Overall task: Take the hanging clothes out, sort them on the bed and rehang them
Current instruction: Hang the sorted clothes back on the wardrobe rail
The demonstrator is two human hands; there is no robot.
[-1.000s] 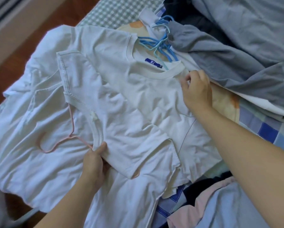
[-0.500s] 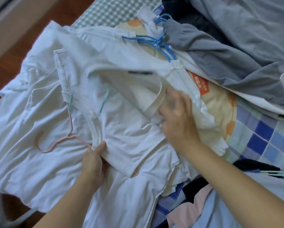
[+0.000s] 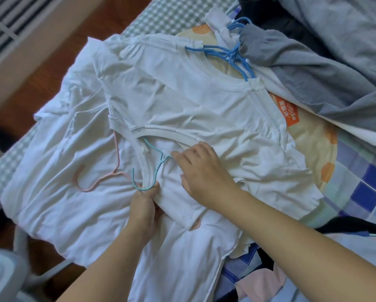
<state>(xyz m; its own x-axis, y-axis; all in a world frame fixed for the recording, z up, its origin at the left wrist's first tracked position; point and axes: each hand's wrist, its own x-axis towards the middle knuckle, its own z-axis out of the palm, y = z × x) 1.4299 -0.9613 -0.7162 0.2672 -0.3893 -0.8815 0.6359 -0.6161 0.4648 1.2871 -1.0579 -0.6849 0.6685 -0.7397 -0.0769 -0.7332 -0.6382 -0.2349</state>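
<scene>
Several white T-shirts [image 3: 182, 101] lie stacked on the bed. My left hand [image 3: 144, 205] pinches the collar of a white T-shirt together with the hook of a teal hanger [image 3: 154, 171]. My right hand [image 3: 202, 168] rests on the top shirt with its fingertips at the teal hanger's neck, beside the collar. A pink hanger [image 3: 100, 182] lies on the shirts to the left, its hook free. A bunch of blue hangers [image 3: 233, 55] sticks out of a collar at the top.
Grey garments [image 3: 313, 62] are heaped at the top right. A checked blue and yellow bedcover [image 3: 357, 182] shows on the right, dark and pink clothes [image 3: 270, 280] at the bottom right. The wooden floor [image 3: 41, 79] lies left of the bed edge.
My right hand pulled a white T-shirt from the top right over the pile and came down to the collar by my left hand. A teal hanger now shows. An orange label was uncovered.
</scene>
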